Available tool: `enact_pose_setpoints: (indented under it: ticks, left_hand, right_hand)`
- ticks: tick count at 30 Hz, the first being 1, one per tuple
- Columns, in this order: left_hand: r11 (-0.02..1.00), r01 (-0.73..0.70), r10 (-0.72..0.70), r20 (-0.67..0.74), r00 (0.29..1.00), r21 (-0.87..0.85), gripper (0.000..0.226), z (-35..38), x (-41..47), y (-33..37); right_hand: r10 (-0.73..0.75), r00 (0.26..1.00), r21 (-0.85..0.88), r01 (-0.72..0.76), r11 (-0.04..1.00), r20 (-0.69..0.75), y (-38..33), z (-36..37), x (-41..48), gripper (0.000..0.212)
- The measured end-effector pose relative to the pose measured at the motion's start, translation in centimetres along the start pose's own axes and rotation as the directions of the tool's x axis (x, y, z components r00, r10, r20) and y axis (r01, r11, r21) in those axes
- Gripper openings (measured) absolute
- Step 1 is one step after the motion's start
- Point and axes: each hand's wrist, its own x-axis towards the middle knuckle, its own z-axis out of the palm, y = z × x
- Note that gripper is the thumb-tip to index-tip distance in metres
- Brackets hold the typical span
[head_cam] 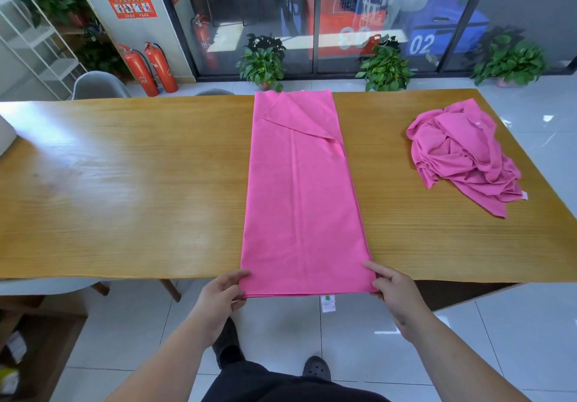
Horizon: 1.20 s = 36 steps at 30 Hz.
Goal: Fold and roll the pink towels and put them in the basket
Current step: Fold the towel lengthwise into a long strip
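Flat towel (306, 201): folded into a long strip, runs 12 to 6 o'clock across the table (125, 183); near end overhangs the front edge; corner flap turned back at the far end.
Left hand (223, 292): 7 o'clock, pinches the near left corner, thumb on top, fingers curled beneath.
Right hand (395, 295): 5 o'clock, pinches the near right corner, forefinger on top, thumb at the edge.
Label (327, 303): white, hangs below the near hem.
Towel heap (465, 158): crumpled, 2 o'clock, well apart from the strip.
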Motion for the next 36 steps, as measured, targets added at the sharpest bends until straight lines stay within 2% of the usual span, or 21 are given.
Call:
enact_pose_setpoints:
  ticks: [2,4,6,8,11,13,14,16,19,21,23,26,28,30,33,36]
  left_hand:
    - [0.999,-0.008,0.008,0.006,1.0,0.04,0.042,0.0,0.1,0.8]
    - [0.996,-0.031,0.032,-0.002,0.999,0.087,0.034,0.2,0.3,1.5]
    - [0.986,-0.058,0.06,-0.007,0.998,0.156,0.025,0.3,0.7,1.7]
    - [0.979,-0.063,0.06,0.022,0.998,0.191,0.026,0.1,0.8,2.0]
    - [0.982,-0.022,0.003,0.103,0.995,0.186,0.035,-0.2,0.3,3.1]
    - [0.989,-0.005,-0.016,0.137,0.99,0.147,0.036,-0.1,0.2,4.7]
    - [0.994,-0.022,0.006,0.15,0.989,0.108,0.037,0.0,0.2,5.8]
    - [0.995,-0.091,0.097,0.179,0.979,-0.042,0.04,0.2,0.4,8.9]
    - [0.938,-0.188,0.26,0.237,0.936,-0.29,0.048,0.1,0.1,13.2]
    - [0.932,-0.238,0.304,0.233,0.924,-0.272,0.049,-0.5,0.0,13.5]
    - [0.97,-0.224,0.238,0.185,0.954,-0.091,0.047,-1.2,-0.1,11.2]
    - [0.985,-0.073,0.053,0.132,0.99,0.156,0.046,-1.8,-0.3,5.3]
    - [0.97,-0.006,-0.028,0.137,0.99,0.242,0.045,-2.2,-0.5,3.0]
    - [0.966,0.004,-0.044,0.151,0.988,0.258,0.042,-2.5,-0.6,2.8]
    - [0.993,-0.059,0.04,0.172,0.984,0.107,0.04,-2.6,-0.9,5.8]
    - [0.97,-0.178,0.215,0.247,0.945,-0.163,0.045,-2.9,-2.0,9.6]
  right_hand:
    - [-0.011,1.0,0.033,0.012,0.999,-0.025,0.0,0.1,0.1,0.035]
    - [-0.024,0.999,0.016,0.025,1.0,-0.036,-0.3,0.1,-0.1,0.029]
    - [-0.055,0.998,-0.112,0.053,0.992,-0.017,-0.8,-0.2,0.0,0.031]
    - [-0.05,0.997,-0.213,0.061,0.975,0.055,-1.4,-0.7,0.1,0.034]
    - [0.016,0.985,-0.246,0.027,0.969,0.171,-2.2,-1.3,0.5,0.04]
    - [0.042,0.98,-0.249,0.009,0.969,0.197,-3.3,-1.6,1.2,0.044]
    - [0.048,0.978,-0.213,-0.004,0.977,0.202,-4.4,-1.6,1.4,0.047]
    - [0.014,0.978,-0.014,-0.012,1.0,0.208,-7.7,-1.6,1.5,0.051]
    - [-0.142,0.965,0.337,0.061,0.94,0.219,-12.0,-1.7,0.3,0.05]
    - [-0.183,0.957,0.402,0.08,0.912,0.224,-12.1,-1.4,-0.5,0.051]
    - [-0.089,0.974,0.245,0.036,0.969,0.208,-9.2,-0.9,-1.0,0.053]
    - [0.067,0.984,-0.074,-0.055,0.996,0.166,-3.0,-0.4,-2.1,0.052]
    - [0.106,0.98,-0.123,-0.086,0.989,0.168,-1.1,0.0,-2.9,0.051]
    - [0.114,0.98,-0.126,-0.094,0.988,0.161,-1.2,0.3,-3.3,0.05]
    - [0.039,0.989,-0.099,-0.025,0.995,0.139,-4.4,0.0,-3.3,0.05]
    - [-0.091,0.989,0.169,0.07,0.983,0.119,-8.2,-0.1,-4.0,0.049]
